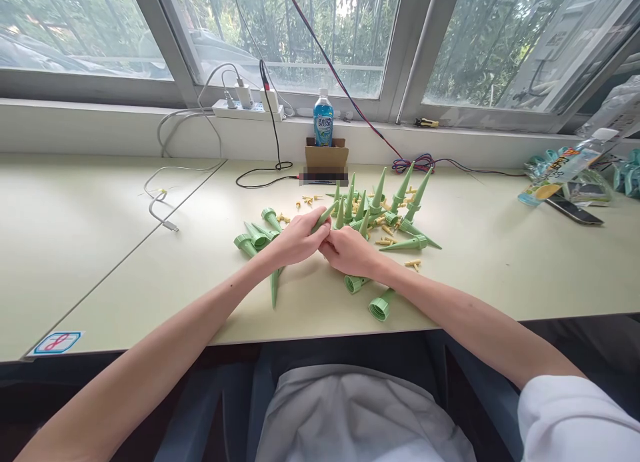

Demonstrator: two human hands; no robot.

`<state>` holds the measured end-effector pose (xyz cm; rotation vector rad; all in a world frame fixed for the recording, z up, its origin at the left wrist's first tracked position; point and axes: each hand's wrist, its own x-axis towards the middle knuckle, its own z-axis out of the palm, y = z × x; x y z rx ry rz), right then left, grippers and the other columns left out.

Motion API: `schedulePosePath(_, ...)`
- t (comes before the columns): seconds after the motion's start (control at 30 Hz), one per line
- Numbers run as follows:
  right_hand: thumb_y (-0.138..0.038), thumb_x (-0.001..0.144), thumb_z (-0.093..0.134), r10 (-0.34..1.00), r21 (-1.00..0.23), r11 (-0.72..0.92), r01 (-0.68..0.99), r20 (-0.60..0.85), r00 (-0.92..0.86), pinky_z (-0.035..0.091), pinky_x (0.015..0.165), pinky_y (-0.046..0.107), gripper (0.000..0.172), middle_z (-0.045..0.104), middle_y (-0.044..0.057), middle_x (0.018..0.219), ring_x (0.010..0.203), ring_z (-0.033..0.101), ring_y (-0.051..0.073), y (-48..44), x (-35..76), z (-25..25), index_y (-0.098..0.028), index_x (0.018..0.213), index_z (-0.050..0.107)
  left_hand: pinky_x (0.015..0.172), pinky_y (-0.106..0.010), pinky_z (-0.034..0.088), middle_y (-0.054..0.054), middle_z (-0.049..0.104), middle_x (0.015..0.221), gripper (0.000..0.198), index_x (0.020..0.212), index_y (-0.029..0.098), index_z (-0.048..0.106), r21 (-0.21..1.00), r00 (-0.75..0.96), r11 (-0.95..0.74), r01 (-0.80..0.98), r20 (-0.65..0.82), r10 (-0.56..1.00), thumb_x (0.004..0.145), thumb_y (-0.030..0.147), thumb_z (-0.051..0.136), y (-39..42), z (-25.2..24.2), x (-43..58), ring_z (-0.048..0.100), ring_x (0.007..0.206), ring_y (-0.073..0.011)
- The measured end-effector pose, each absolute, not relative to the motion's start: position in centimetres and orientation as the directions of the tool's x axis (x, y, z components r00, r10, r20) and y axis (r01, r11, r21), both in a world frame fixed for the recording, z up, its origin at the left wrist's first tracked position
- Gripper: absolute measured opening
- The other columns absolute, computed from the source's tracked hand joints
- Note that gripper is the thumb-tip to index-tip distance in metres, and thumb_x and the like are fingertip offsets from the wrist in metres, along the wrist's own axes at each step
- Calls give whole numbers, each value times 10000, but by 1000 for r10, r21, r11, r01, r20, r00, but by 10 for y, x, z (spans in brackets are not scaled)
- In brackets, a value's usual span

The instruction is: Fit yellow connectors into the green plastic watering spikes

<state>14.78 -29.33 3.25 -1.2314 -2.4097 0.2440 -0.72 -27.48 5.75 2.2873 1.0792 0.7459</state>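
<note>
A: L hand (pixel 301 240)?
B: Closed round a green spike (pixel 326 215), tip up-right, over the tbl (pixel 500 269).
A: R hand (pixel 351 252)?
B: Curled, up against L hand; can't tell if it's gripping smth.
A: Nearby?
B: Other green spikes (pixel 406 244) both sides, yellow bits (pixel 413 265) scattered w/ them.

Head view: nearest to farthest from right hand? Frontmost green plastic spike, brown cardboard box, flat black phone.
From the right hand:
1. Frontmost green plastic spike: close, on the near side.
2. Brown cardboard box: straight ahead, beyond.
3. Flat black phone: far right.
</note>
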Motion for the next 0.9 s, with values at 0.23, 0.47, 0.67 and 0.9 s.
schedulePosePath(0.23, -214, 956, 401, 805, -342, 592, 730, 288, -518, 246, 527, 251, 335, 604, 31, 613, 499, 443, 104, -294, 148, 33, -139, 702, 605, 630, -294, 354, 0, 539, 738, 172, 801, 205, 471, 640, 536, -559, 527, 261, 803, 915, 292, 375, -275, 57, -7, 488, 707, -165)
schedulePosePath(0.47, -230, 963, 395, 803, -327, 595, 735, 286, -523, 252, 543, 254, 352, 633, 46, 660, 545, 491, 117, -292, 148, 30, -136, 723, 634, 620, -292, 350, -2, 536, 726, 188, 794, 205, 468, 628, 537, -565, 535, 263, 802, 921, 306, 372, -276, 57, -7, 489, 697, -167)
schedulePosePath(0.67, -241, 961, 391, 809, -308, 586, 750, 278, -518, 247, 540, 262, 365, 640, 57, 666, 554, 501, 126, -291, 148, 29, -131, 730, 650, 617, -292, 350, 2, 539, 719, 212, 794, 204, 474, 621, 537, -560, 548, 253, 805, 934, 327, 373, -275, 57, -7, 495, 691, -163)
schedulePosePath(0.9, -242, 958, 395, 803, -294, 594, 749, 272, -530, 251, 534, 263, 357, 654, 61, 692, 572, 520, 133, -291, 148, 30, -134, 741, 657, 608, -296, 347, -5, 558, 724, 226, 787, 206, 485, 612, 552, -557, 561, 225, 803, 937, 330, 371, -275, 58, -8, 505, 687, -168)
